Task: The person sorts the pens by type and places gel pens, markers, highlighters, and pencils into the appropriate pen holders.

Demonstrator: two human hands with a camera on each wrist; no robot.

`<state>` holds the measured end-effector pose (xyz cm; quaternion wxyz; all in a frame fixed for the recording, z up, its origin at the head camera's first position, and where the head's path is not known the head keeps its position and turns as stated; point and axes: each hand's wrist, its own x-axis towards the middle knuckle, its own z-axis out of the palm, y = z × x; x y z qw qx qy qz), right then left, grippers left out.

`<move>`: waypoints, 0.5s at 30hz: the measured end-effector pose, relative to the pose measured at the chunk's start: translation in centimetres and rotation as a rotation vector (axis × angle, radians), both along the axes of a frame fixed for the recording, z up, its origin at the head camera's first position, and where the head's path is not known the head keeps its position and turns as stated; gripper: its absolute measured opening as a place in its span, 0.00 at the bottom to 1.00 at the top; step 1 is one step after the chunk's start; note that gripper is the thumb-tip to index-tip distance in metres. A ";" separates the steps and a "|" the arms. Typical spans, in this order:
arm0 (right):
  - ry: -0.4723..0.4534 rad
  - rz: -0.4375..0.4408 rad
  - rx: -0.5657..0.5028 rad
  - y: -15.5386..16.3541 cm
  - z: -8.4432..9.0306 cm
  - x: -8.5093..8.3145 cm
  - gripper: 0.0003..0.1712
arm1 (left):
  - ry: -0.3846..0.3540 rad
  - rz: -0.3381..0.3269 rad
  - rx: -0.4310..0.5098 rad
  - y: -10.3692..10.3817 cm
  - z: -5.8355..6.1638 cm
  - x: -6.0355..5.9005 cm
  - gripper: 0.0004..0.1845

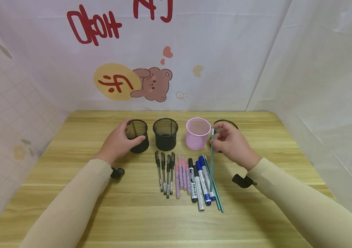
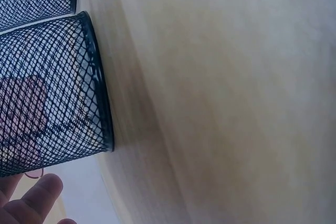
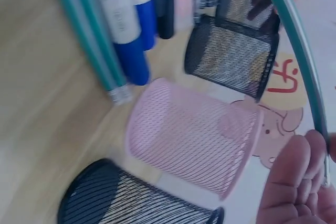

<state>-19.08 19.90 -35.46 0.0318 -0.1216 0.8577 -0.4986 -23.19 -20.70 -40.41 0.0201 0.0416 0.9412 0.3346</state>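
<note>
My left hand (image 1: 116,143) holds the leftmost black mesh pen holder (image 1: 141,147), thumb across its front and fingers round its far left side. In the left wrist view only some fingertips show below the mesh wall (image 2: 58,93). My right hand (image 1: 234,144) pinches a green pencil (image 1: 212,165) near its white-tipped upper end. The pencil hangs almost upright, its lower end overlapping the blue markers (image 1: 207,196) in the head view. Behind that hand, a black mesh pen holder (image 1: 226,121) is partly hidden. More green pencils (image 1: 219,203) lie right of the markers.
Between the outer holders stand another black mesh holder (image 1: 166,142) and a pink one (image 1: 196,141). In front lie several black gel pens (image 1: 168,179), pink-purple highlighters (image 1: 181,175) and black-capped markers (image 1: 193,186). A printed white cloth (image 1: 225,41) rises behind the wooden table (image 1: 126,220).
</note>
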 end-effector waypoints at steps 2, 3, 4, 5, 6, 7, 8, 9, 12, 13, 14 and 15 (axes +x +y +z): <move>0.021 -0.018 -0.058 -0.5 0.3 -0.1 0.25 | 0.001 0.000 -0.001 0.0 0.0 0.0 0.60; 0.036 -0.029 -0.089 -0.7 0.4 -0.1 0.25 | 0.001 0.002 0.000 0.0 -0.1 0.0 0.59; 0.055 -0.039 -0.119 -1.0 0.5 -0.2 0.24 | 0.000 0.004 0.000 0.0 -0.1 0.0 0.59; 0.073 -0.050 -0.153 -1.3 0.6 -0.3 0.24 | -0.001 0.006 0.000 0.0 -0.1 -0.1 0.59; 0.087 -0.059 -0.193 -1.6 0.7 -0.3 0.24 | -0.002 0.006 -0.001 0.1 -0.1 -0.1 0.59; 0.098 -0.068 -0.238 -1.9 0.7 -0.4 0.23 | -0.004 0.010 0.000 0.1 -0.1 -0.1 0.59; 0.107 -0.074 -0.288 -2.3 0.8 -0.4 0.23 | -0.005 0.012 0.000 0.1 -0.1 -0.1 0.59; 0.116 -0.082 -0.338 -2.6 0.8 -0.5 0.23 | -0.006 0.011 0.000 0.1 -0.1 -0.1 0.59; 0.148 -0.095 -0.486 -3.6 1.0 -0.7 0.24 | -0.004 0.008 -0.006 0.0 -0.1 -0.1 0.59; 0.162 -0.098 -0.532 -4.0 1.1 -0.8 0.24 | -0.004 0.008 -0.005 0.0 -0.1 -0.1 0.59; 0.178 -0.105 -0.572 -4.3 1.1 -0.8 0.24 | -0.002 0.006 -0.007 0.0 -0.1 0.0 0.59; 0.195 -0.113 -0.616 -4.7 1.2 -0.9 0.25 | -0.001 0.006 -0.007 0.0 0.0 0.0 0.60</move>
